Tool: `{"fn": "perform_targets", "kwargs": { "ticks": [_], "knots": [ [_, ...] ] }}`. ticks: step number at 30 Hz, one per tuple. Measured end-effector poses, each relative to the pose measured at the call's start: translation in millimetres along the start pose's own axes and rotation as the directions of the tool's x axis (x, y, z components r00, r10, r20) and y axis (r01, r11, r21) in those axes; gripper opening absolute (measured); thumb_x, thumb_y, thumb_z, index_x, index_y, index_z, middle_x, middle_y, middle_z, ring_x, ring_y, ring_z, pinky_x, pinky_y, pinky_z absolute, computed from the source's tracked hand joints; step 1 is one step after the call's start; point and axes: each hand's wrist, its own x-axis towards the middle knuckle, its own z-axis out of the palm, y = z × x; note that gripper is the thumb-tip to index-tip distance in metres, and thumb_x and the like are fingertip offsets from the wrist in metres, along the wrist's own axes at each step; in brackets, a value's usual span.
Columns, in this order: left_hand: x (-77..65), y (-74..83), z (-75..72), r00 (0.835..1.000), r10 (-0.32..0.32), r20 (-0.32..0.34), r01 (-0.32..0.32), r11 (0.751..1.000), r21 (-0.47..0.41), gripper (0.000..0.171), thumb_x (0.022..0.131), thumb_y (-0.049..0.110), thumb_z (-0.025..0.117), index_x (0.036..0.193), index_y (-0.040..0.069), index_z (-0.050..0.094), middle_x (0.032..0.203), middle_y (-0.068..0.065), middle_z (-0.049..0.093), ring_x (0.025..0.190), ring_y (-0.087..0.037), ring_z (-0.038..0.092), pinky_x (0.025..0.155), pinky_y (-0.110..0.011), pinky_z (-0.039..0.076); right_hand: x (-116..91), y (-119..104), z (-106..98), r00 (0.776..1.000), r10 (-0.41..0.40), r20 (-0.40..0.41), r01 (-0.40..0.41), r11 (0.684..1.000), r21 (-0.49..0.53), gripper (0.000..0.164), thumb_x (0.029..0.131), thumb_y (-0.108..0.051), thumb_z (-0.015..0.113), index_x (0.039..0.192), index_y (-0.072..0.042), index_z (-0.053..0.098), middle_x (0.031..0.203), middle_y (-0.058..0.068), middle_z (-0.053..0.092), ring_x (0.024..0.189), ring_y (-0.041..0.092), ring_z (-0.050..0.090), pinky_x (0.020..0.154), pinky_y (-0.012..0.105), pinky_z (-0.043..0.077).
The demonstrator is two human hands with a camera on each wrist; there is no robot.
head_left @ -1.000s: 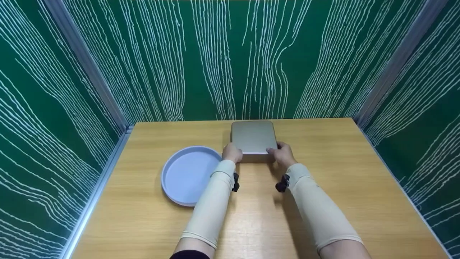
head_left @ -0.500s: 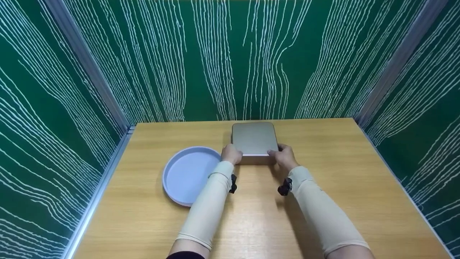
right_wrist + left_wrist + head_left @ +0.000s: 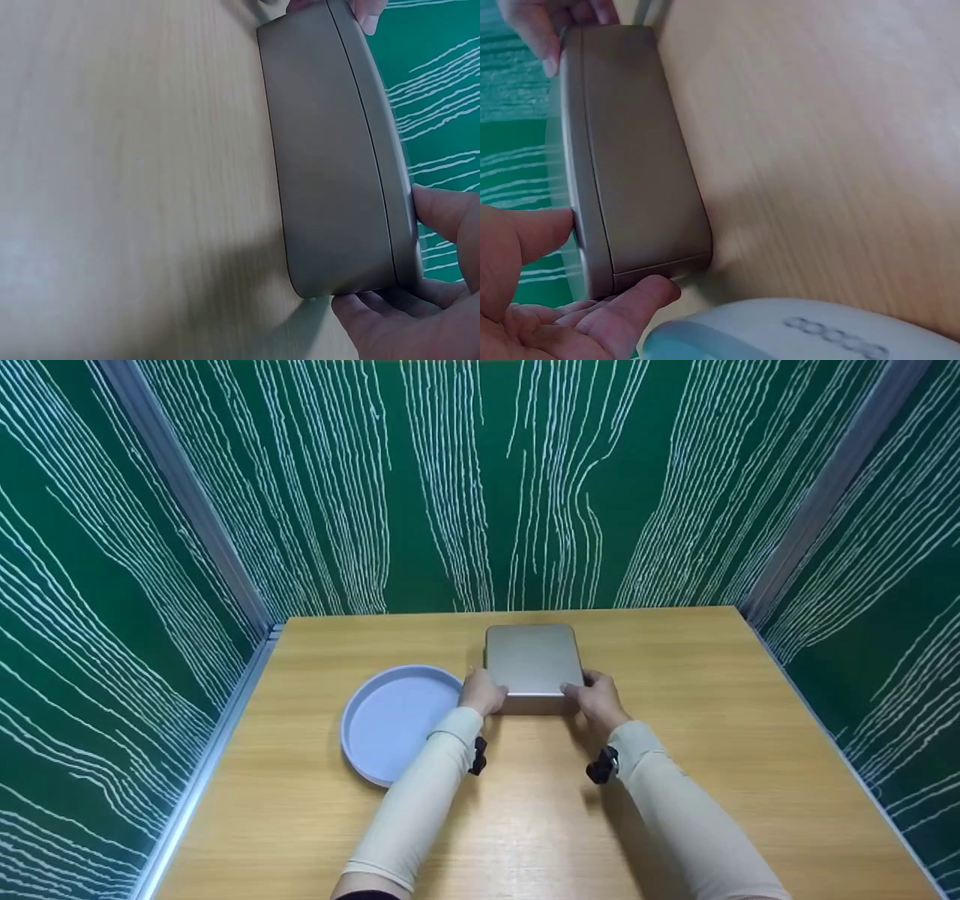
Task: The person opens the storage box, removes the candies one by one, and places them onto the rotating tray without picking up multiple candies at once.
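Observation:
A champagne-coloured rectangular tin box [image 3: 534, 660] with rounded corners lies on the table with its lid on. A thin seam runs round its side below the lid, plain in both wrist views. My left hand [image 3: 482, 691] grips its near left corner, thumb on the lid's edge and fingers along the side. At the near right corner my right hand [image 3: 598, 697] holds it the same way. In the left wrist view the left hand [image 3: 577, 300] has its index finger low along the box's end. The right hand [image 3: 420, 285] shows fingers against the opposite end.
A round lavender tray [image 3: 397, 724] with a raised rim sits left of the box, partly under my left forearm in the head view. The wooden table [image 3: 675, 697] ends at green walls with white streaks at the back and sides.
Both hands have drawn the tin box a little nearer to me, away from the table's back edge. The round tray has stayed in place.

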Motion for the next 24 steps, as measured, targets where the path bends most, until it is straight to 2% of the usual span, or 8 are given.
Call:
{"fn": "perform_targets", "kwargs": {
  "ticks": [6,10,16,21,24],
  "knots": [
    [-14.4,-3.1,0.2,1.000,0.010,0.006,-0.010,1.000,0.008,0.044,0.100,0.038,0.075,0.116,-0.003,0.077,0.118,-0.018,0.079,0.109,-0.031,0.075,0.102,-0.045,0.061,-9.3,5.5,-0.9,1.000,-0.008,-0.007,0.008,1.000,-0.016,0.066,0.108,-0.012,0.064,0.163,0.009,0.035,0.168,0.030,0.041,0.159,0.042,0.039,0.133,0.051,0.032],
    [-21.8,-5.0,1.5,1.000,0.015,0.026,-0.015,1.000,-0.010,0.046,0.100,0.040,0.076,0.118,-0.003,0.076,0.118,-0.018,0.079,0.107,-0.030,0.075,0.103,-0.045,0.061,-16.4,10.5,-1.4,0.998,-0.050,-0.024,0.050,0.999,-0.021,0.062,0.106,-0.009,0.066,0.158,0.013,0.040,0.162,0.034,0.046,0.154,0.044,0.044,0.131,0.050,0.035],
    [-33.2,-7.0,6.3,0.999,0.027,0.035,-0.026,0.999,-0.019,0.044,0.100,0.039,0.075,0.116,-0.003,0.075,0.114,-0.017,0.079,0.096,-0.024,0.072,0.098,-0.046,0.062,-30.5,15.1,-2.3,0.994,-0.105,-0.032,0.103,0.993,-0.061,0.061,0.104,-0.008,0.068,0.154,0.018,0.043,0.156,0.038,0.050,0.148,0.047,0.050,0.128,0.053,0.039],
    [-53.4,-0.7,2.8,0.998,0.007,0.064,-0.003,0.998,-0.069,0.038,0.102,0.036,0.074,0.110,-0.001,0.075,0.109,-0.016,0.078,0.094,-0.026,0.073,0.098,-0.045,0.062,-42.0,17.6,-4.4,0.996,-0.092,-0.019,0.091,0.994,-0.065,0.063,0.105,-0.009,0.067,0.155,0.018,0.041,0.158,0.038,0.048,0.149,0.048,0.048,0.128,0.053,0.038],
    [-64.3,1.0,0.1,0.997,0.008,0.075,-0.003,0.998,-0.062,0.037,0.101,0.038,0.075,0.106,0.001,0.076,0.108,-0.014,0.079,0.095,-0.025,0.073,0.098,-0.041,0.061,-47.9,19.5,-6.1,0.996,-0.083,-0.012,0.082,0.994,-0.071,0.065,0.105,-0.010,0.068,0.156,0.018,0.039,0.159,0.039,0.046,0.150,0.048,0.047,0.128,0.054,0.039]
  ]
}}
